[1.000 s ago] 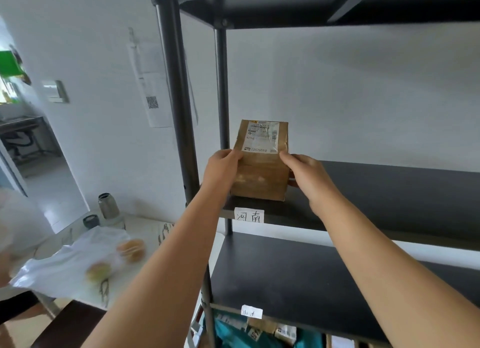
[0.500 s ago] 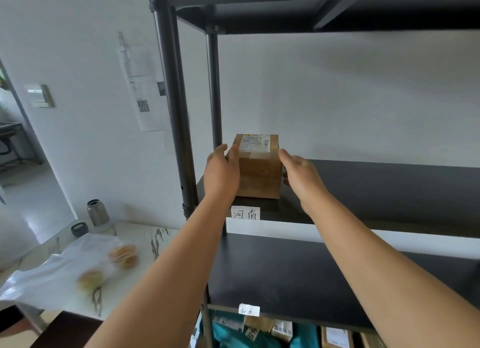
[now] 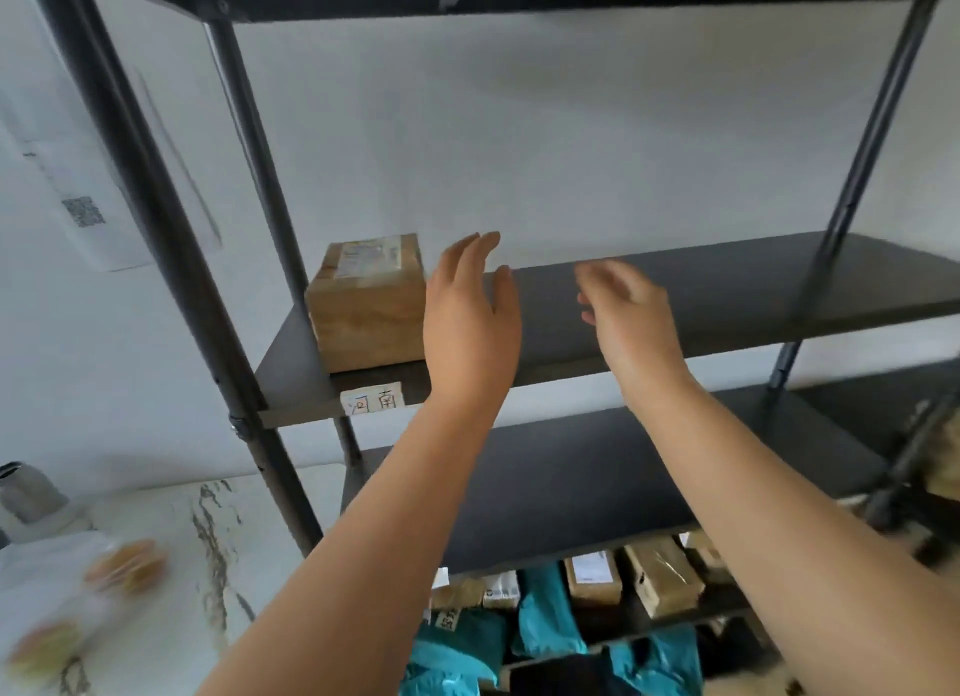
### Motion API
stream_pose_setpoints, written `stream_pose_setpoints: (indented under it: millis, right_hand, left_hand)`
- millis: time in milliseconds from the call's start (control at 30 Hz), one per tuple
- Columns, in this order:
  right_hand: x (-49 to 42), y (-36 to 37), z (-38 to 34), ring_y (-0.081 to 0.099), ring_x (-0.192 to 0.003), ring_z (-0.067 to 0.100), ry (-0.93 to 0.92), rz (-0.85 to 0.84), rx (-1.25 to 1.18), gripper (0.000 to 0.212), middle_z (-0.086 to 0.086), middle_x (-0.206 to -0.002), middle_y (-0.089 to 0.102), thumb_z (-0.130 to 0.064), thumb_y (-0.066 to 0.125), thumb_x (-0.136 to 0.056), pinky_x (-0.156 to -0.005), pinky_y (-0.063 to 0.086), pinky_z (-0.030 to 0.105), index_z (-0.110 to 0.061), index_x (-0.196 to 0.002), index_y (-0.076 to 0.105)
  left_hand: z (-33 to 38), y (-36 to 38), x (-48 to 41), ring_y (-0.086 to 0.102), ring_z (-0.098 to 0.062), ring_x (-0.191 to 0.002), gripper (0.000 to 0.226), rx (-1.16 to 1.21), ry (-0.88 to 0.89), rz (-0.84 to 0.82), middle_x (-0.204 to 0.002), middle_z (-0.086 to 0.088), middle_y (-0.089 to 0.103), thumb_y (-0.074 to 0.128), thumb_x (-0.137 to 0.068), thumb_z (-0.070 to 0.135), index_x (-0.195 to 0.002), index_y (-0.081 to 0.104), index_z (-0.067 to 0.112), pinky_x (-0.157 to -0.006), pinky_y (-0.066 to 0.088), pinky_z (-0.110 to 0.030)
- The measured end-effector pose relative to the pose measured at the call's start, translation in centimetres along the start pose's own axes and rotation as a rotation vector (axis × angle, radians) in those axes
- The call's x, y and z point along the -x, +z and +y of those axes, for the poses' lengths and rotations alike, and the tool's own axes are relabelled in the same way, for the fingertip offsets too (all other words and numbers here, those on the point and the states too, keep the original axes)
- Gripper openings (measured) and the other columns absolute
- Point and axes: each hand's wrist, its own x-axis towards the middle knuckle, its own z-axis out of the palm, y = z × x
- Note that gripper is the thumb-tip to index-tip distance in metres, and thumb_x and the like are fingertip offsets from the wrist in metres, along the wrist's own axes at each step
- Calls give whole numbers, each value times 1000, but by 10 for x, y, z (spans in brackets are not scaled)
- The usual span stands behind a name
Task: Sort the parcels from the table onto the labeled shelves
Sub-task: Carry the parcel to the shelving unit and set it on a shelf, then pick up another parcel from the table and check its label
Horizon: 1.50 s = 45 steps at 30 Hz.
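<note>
A small brown cardboard parcel [image 3: 369, 306] with a white shipping label on top stands at the left end of a black shelf [image 3: 727, 300], above a handwritten paper tag [image 3: 371, 398]. My left hand [image 3: 470, 316] is just right of the parcel, fingers spread, holding nothing; whether it still touches the box I cannot tell. My right hand [image 3: 631, 313] hovers further right over the bare shelf board, open and blurred.
Dark metal posts [image 3: 156, 217] frame the rack. A lower black shelf [image 3: 571, 477] sits beneath. Below it lie several brown boxes [image 3: 660, 573] and teal bags [image 3: 457, 643]. At the left is a marbled white table [image 3: 228, 539] with a plastic bag of round items [image 3: 78, 607].
Both hands have let go of the parcel, which now rests on the shelf, and have shifted to the right of it. The view has swung right and down.
</note>
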Motion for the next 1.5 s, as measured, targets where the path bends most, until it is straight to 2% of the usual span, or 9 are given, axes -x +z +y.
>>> stream_pose_setpoints:
  millis: [100, 267, 500, 600, 833, 1000, 1233, 1367, 1500]
  right_hand:
    - [5, -52, 15, 62, -107, 13, 1, 119, 97, 29, -10, -109, 66, -31, 53, -97, -93, 49, 30, -20, -121, 66]
    - [14, -142, 45, 56, -105, 4, -20, 242, 265, 30, -10, -120, 61, -27, 56, -98, -73, 38, 7, -20, -127, 62]
    - [27, -290, 95, 56, -109, 5, 101, 398, 370, 34, -4, -127, 61, -24, 57, -98, -79, 39, 11, -16, -131, 59]
    - [31, -362, 118, 56, -99, -1, 155, 450, 413, 31, -7, -121, 62, -25, 58, -97, -64, 39, 5, -18, -128, 61]
    - [46, -495, 164, 60, -107, 15, 328, 557, 406, 30, -5, -113, 63, -22, 58, -96, -82, 47, 25, -17, -125, 63]
    - [45, -551, 189, 63, -102, 21, 481, 551, 401, 31, 4, -114, 66, -29, 54, -99, -86, 51, 36, -17, -127, 61]
    - [-5, -590, 245, 58, -113, 18, 626, 453, 383, 41, -2, -125, 62, -35, 58, -96, -88, 48, 33, -22, -134, 56]
    - [-53, -606, 281, 55, -107, 12, 681, 401, 398, 44, -2, -128, 60, -35, 58, -96, -83, 44, 29, -22, -138, 52]
    - [-97, -617, 311, 53, -110, 12, 767, 359, 376, 45, -1, -133, 58, -31, 57, -98, -83, 42, 28, -21, -141, 49]
  left_hand:
    - [21, 37, 19, 49, -17, -132, 36, 56, 20, -96, -141, 1, 55, 49, -100, 17, -134, 58, 17, -103, 41, -26]
    - [67, 111, 59, 56, -19, -121, 37, 149, 49, -283, -139, 2, 55, 51, -99, 16, -136, 57, 19, -92, 45, -25]
    - [138, 226, 133, 50, -13, -129, 37, 214, 13, -500, -143, 4, 53, 52, -100, 17, -137, 56, 22, -97, 37, -18]
    - [171, 278, 168, 49, -9, -129, 38, 265, -61, -603, -144, 7, 51, 51, -101, 19, -138, 54, 25, -98, 37, -18]
    - [231, 378, 242, 44, 7, -107, 39, 321, -166, -767, -143, 9, 50, 53, -100, 20, -138, 54, 29, -87, 38, -8]
    - [250, 436, 276, 51, -9, -127, 40, 281, -281, -829, -144, 7, 51, 53, -99, 21, -139, 53, 27, -92, 41, -18]
    - [240, 530, 290, 51, -3, -117, 42, 192, -336, -899, -145, 6, 51, 53, -99, 24, -141, 51, 27, -91, 44, -21]
    - [224, 593, 284, 45, 2, -100, 42, 134, -360, -931, -144, 6, 51, 54, -99, 24, -141, 50, 29, -65, 33, -6]
    - [210, 647, 277, 45, 1, -100, 42, 74, -404, -943, -141, 2, 54, 54, -100, 24, -141, 50, 24, -73, 38, -8]
